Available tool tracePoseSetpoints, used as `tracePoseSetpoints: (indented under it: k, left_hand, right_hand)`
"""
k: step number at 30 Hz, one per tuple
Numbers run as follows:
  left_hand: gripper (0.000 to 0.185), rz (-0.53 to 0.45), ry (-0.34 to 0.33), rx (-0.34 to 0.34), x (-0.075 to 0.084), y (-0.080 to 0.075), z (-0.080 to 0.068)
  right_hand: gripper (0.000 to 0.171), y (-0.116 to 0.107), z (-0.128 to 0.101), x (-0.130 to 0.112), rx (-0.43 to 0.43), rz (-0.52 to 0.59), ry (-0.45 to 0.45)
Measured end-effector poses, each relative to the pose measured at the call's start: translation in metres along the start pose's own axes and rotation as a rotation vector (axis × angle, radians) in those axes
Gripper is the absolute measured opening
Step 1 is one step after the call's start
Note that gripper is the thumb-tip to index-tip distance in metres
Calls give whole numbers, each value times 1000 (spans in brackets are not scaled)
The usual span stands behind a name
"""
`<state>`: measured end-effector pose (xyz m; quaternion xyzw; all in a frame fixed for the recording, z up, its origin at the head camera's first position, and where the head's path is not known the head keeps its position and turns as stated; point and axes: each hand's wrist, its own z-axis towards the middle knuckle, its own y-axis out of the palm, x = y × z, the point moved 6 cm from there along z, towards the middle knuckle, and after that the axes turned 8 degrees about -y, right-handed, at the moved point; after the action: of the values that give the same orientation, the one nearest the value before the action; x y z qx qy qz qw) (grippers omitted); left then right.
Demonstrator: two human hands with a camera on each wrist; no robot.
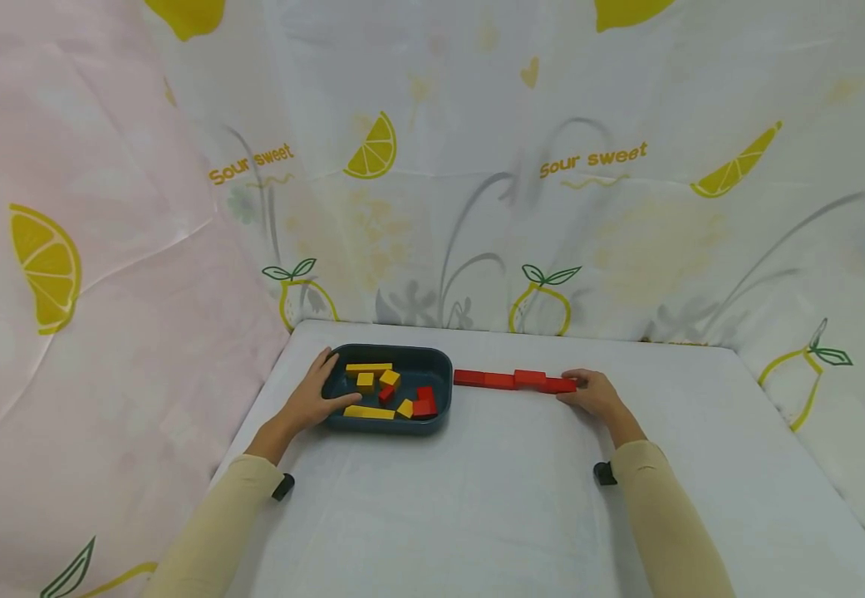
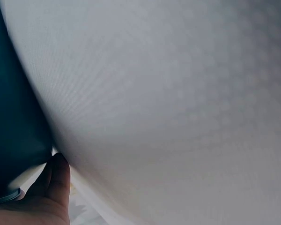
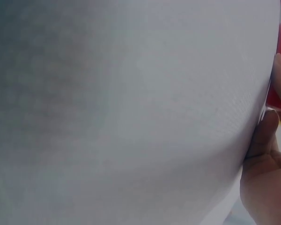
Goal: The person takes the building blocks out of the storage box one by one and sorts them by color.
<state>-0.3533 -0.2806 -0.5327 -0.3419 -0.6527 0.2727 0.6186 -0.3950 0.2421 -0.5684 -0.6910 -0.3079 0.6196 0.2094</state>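
A dark blue tray holds several yellow blocks and a few red blocks. My left hand rests on the tray's left end, fingers extended along its outer edge and thumb reaching over the inside. In the left wrist view, the fingertips lie against the tray's dark side. To the tray's right, several red blocks lie end to end in a slightly uneven row. My right hand pinches the rightmost red block between thumb and fingers. That block shows partly behind the fingers in the right wrist view.
A white cloth covers the table. Behind it hangs a pale curtain printed with lemons, and another covers the left side. Each wrist carries a small black device.
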Motion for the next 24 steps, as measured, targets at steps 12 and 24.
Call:
tracePoseSetpoints:
  k: [12, 24]
  left_hand:
    - [104, -4, 10, 20, -3, -1, 2]
    - [106, -25, -5, 2, -3, 2, -1]
  right_hand:
    - [57, -4, 0, -5, -11, 1, 6]
    - [71, -39, -20, -41, -72, -165, -75]
